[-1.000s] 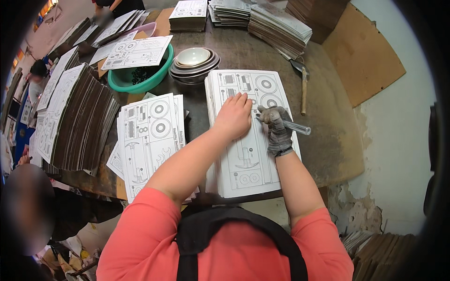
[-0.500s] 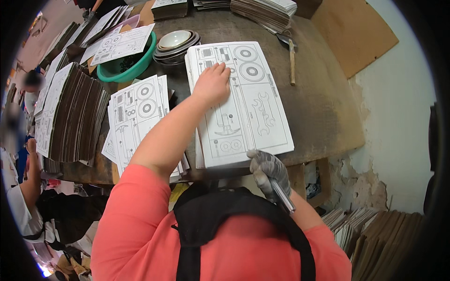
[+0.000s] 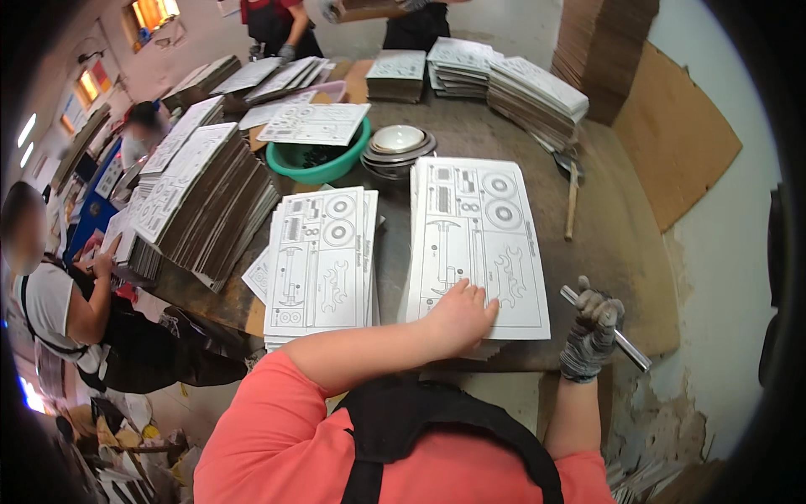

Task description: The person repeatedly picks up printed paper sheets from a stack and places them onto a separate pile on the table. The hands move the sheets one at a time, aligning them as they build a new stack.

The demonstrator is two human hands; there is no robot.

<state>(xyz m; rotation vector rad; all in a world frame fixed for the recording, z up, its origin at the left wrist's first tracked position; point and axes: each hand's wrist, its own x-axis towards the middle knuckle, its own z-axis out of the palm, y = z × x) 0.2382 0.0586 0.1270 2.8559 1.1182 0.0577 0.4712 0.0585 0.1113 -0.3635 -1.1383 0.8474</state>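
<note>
My left hand (image 3: pixel 462 317) is bare and lies with its fingers stretched over the near edge of a stack of printed sheets (image 3: pixel 472 244). The top sheet is white, with line drawings of wrenches, a pickaxe-like tool and round discs. Off the stack's right side, my right hand (image 3: pixel 593 332), in a grey glove, is closed around a shiny metal rod (image 3: pixel 631 351), whose two ends stick out. A second stack of the same printed sheets (image 3: pixel 317 260) lies to the left, its layers unevenly aligned.
Beyond the stacks stand a green basin (image 3: pixel 315 172) with dark small pieces and nested bowls (image 3: pixel 398 147). A wooden-handled tool (image 3: pixel 573 202) lies at right. Tall board piles (image 3: pixel 218 202) line the left. Co-workers (image 3: pixel 63 302) stand at left and at the far side.
My left hand has slid from the far part of the stack to its near edge. My right hand, with the rod, has moved rightward off the stack's near edge. The view has tilted up.
</note>
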